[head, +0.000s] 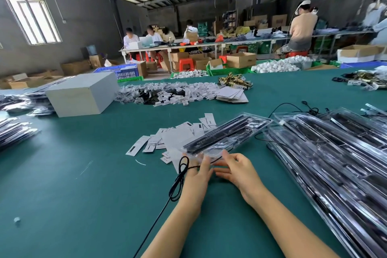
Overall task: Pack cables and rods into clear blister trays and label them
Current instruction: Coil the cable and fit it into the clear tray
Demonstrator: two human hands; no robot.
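- Long clear plastic blister tray (228, 134): lies at an angle on the green table mat (83, 174), near end at the hands, far end pointing up and to the right; transparent shell with glossy reflections; black rods (217, 135) lie lengthwise inside it; its near end overlaps the scattered white paper label cards (167, 138).
- Thin black cable (180, 178): forms a loose loop beside the left wrist; one run crosses the left fingers toward the tray's near end; the other run trails down to the bottom edge of the view.
- Left hand (198, 174): fingers extended and only lightly bent, tips at the tray's near edge; the cable lies across them; whether they pinch it cannot be told.
- Right hand (236, 170): fingers spread and relaxed, fingertips touching the tray's near end; thumb close to the left hand.
- Stack of filled clear blister trays (335, 153): just right of the handled tray, overlapping one another, dark contents visible through the shells.
- Grey rectangular cardboard box (81, 94): on the mat, well to the left and farther back.
- Heap of small black-and-white bagged parts (167, 94): beyond the label cards; brass-coloured metal fittings (234, 81) lie at its right end.
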